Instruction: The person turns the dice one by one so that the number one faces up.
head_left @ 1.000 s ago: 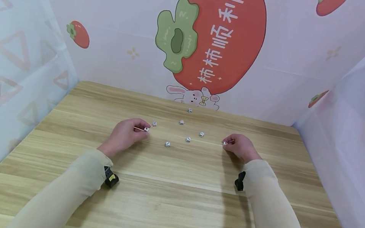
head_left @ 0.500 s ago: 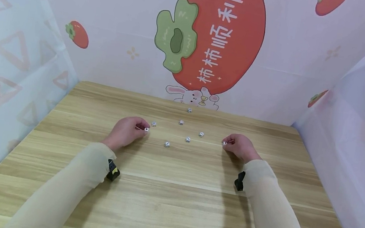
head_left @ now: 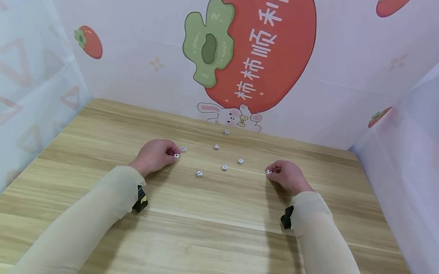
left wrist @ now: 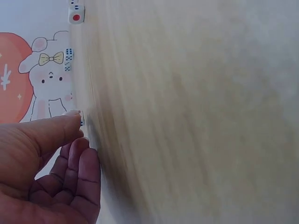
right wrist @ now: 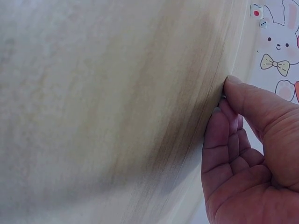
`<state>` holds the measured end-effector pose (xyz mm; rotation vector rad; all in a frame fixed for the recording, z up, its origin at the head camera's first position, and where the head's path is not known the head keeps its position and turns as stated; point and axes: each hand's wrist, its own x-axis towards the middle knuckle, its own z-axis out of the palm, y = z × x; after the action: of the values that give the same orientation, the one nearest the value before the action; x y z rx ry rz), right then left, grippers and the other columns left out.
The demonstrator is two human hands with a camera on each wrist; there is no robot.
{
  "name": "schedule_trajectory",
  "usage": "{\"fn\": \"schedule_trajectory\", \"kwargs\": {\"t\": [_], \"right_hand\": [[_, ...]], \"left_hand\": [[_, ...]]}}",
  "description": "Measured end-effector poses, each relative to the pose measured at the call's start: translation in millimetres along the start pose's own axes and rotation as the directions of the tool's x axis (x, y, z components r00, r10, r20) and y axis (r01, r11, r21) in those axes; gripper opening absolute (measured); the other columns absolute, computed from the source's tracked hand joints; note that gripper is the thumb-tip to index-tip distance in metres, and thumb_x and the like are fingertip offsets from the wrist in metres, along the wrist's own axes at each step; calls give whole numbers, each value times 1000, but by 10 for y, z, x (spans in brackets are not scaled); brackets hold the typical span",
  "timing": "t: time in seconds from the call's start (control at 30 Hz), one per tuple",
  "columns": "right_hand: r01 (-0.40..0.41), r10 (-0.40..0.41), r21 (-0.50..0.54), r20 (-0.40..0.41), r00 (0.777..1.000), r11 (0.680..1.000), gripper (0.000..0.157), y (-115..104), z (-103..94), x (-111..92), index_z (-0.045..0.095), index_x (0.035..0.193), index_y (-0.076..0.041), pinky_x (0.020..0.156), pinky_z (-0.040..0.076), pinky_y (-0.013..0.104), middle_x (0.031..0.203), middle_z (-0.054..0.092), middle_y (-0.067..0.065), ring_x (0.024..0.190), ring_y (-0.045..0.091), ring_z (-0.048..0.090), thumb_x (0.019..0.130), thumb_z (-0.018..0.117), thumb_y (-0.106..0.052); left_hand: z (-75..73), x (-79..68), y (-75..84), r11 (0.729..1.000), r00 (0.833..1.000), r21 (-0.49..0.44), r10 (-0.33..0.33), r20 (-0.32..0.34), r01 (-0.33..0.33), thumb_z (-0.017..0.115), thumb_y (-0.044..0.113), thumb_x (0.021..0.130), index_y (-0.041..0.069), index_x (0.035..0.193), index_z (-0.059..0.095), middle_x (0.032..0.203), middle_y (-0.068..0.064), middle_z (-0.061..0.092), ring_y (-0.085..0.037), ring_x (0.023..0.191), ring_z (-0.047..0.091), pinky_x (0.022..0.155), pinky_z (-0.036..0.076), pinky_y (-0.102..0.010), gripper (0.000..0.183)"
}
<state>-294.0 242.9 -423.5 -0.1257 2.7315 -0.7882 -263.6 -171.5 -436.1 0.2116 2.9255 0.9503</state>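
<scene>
My left hand (head_left: 155,155) is at the left of a loose group of dice, thumb and fingertips pinching a small white die (head_left: 177,155) with a red pip on top. In the left wrist view only an edge of that die shows beyond the thumb. My right hand (head_left: 288,175), to the right of the group, pinches another white die (head_left: 269,172) by the fingertips; the fingers hide it in the right wrist view. Between the hands lie several white dice, among them a front die (head_left: 199,173), a middle die (head_left: 224,167) and one die (head_left: 183,149) close by my left fingertips.
The wooden table (head_left: 197,245) ends at a printed back wall (head_left: 135,84), with a rear die (head_left: 226,132) near that edge. Pale sheets hang at the left (head_left: 26,56) and right. Each wrist carries a small black camera (head_left: 140,199).
My left wrist and forearm have shifted slightly forward and to the right, while the left fingertips stay at the same die. My right hand keeps its place. The head view has turned a little.
</scene>
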Motion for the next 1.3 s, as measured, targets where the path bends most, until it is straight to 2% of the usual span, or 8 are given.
{"fn": "schedule_trajectory", "kwargs": {"t": [0.33, 0.53, 0.9, 1.3], "right_hand": [[3, -3, -16, 0, 1000, 1000, 22, 11, 0, -19, 71, 120, -7, 100, 46, 47, 119, 67, 12, 107, 28, 57, 102, 67, -19], [11, -11, -21, -4, 1000, 1000, 22, -6, -8, -30, 71, 121, -8, 100, 47, 47, 118, 68, 12, 107, 27, 57, 102, 67, -19], [28, -29, -44, -1, 1000, 999, 22, -6, 2, -3, 71, 119, -7, 91, 47, 42, 110, 66, 9, 100, 25, 56, 101, 69, -19], [30, -30, -54, -1, 1000, 998, 24, -24, 1, -35, 71, 121, -6, 90, 46, 40, 111, 66, 9, 99, 25, 56, 101, 67, -19]], "left_hand": [[35, 25, 14, 1000, 1000, 26, 7, 6, -7, 71, 12, 97, 8, 106, 74, 104, -9, 72, -25, 97, 63, 92, 49, -44, 11], [35, 26, 15, 1000, 1000, 18, -18, 18, 18, 71, 12, 98, 7, 111, 74, 109, -10, 72, -26, 101, 63, 95, 50, -45, 14], [35, 15, -36, 998, 998, -40, -53, 38, 55, 70, 12, 98, 5, 117, 72, 113, -12, 71, -27, 104, 64, 97, 51, -46, 20], [31, 45, -68, 986, 994, -132, -95, 60, 102, 73, 14, 97, 8, 118, 73, 112, -10, 71, -25, 103, 64, 96, 50, -42, 22]]}}
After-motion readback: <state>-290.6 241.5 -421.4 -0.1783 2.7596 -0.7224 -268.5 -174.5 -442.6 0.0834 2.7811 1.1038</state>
